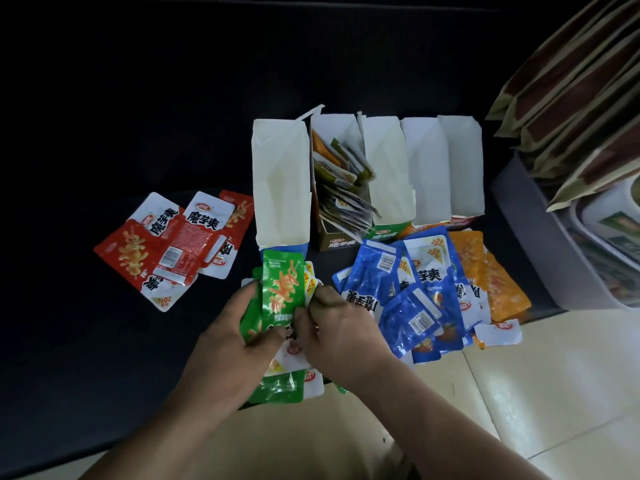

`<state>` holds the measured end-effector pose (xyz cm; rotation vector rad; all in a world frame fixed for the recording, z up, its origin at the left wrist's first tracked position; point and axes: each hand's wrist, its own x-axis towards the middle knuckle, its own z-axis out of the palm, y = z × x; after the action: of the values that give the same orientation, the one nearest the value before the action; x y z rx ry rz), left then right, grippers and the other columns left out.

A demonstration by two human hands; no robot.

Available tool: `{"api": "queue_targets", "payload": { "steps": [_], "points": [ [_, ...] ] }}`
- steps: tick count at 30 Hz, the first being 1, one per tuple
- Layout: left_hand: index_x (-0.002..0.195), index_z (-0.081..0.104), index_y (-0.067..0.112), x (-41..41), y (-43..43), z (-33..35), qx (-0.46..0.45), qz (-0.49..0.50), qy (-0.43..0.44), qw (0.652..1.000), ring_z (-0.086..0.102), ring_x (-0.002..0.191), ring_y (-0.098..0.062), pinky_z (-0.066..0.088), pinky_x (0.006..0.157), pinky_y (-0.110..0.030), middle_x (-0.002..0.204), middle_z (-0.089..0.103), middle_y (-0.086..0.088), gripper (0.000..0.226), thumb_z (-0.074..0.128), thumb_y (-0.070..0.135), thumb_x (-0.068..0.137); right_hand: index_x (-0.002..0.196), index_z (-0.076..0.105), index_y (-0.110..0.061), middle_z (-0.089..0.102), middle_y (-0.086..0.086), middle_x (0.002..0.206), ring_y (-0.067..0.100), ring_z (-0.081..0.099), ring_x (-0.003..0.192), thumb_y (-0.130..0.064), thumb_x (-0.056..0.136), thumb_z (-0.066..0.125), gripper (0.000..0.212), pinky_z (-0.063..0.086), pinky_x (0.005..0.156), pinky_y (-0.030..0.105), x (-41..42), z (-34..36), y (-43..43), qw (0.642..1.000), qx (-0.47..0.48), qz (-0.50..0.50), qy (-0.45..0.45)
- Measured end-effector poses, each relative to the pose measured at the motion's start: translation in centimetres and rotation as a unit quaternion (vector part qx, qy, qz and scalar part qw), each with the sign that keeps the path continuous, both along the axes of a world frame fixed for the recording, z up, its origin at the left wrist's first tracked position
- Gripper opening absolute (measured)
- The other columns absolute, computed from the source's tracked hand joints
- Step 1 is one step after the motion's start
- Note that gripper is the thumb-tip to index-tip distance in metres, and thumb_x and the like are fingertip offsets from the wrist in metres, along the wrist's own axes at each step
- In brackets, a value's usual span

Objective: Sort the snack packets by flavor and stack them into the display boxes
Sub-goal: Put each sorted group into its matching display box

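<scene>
- Hands meet low in the middle, forearms reaching in from the bottom edge. The left hand (228, 336) curls round a bunch of green packets (282, 289), thumb across the front, and the right hand (337, 327) pinches the bunch's right edge.
- The bunch sits just before the leftmost of the display boxes (280, 181) — more green ones lie under the wrists.
- Red packets (169, 244) lie left, blue packets (415, 299) and orange packets (491, 271) right.
- Left fingertips are hidden behind the bunch. The blue pile covers several box fronts — print on the packets in the second box is unreadable.
</scene>
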<state>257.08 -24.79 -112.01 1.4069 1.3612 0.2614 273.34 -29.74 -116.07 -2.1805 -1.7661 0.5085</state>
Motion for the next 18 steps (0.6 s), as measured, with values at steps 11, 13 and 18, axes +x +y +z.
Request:
{"api": "queue_targets", "payload": {
  "steps": [11,13,18],
  "points": [
    [0.127,0.053,0.068,-0.2,-1.1,6.1,-0.026,0.079,-0.040,0.996,0.069,0.115,-0.014,0.052,0.101,-0.055,0.120,0.071,0.025,0.066,0.087,0.060,0.071,0.099,0.064,-0.019,0.064,0.004,0.076,0.022,0.058,0.059,-0.055,0.100,0.050,0.039,0.045,0.054,0.032,0.9,6.7,-1.8,0.960,0.015,-0.066,0.272],
    [0.125,0.058,0.065,1.0,-1.6,7.0,-0.042,0.070,-0.068,0.994,0.072,0.111,-0.015,0.054,0.099,-0.056,0.120,0.073,0.021,0.059,0.086,0.055,0.074,0.098,0.062,-0.016,0.068,0.008,0.075,0.025,0.059,0.060,-0.045,0.103,0.055,0.030,0.044,0.053,0.036,1.4,7.9,-2.8,0.914,-0.011,-0.082,0.398],
    [0.112,0.050,0.074,5.3,-3.0,8.2,-0.031,0.010,-0.066,0.997,0.065,0.081,0.020,0.052,0.079,-0.030,0.094,0.062,0.051,0.044,0.069,0.040,0.093,0.089,0.061,-0.019,0.068,0.007,0.079,0.023,0.066,0.069,-0.027,0.100,0.060,0.014,0.049,0.059,0.036,4.2,9.4,-4.9,0.885,0.013,-0.177,0.430]
  ]
}}
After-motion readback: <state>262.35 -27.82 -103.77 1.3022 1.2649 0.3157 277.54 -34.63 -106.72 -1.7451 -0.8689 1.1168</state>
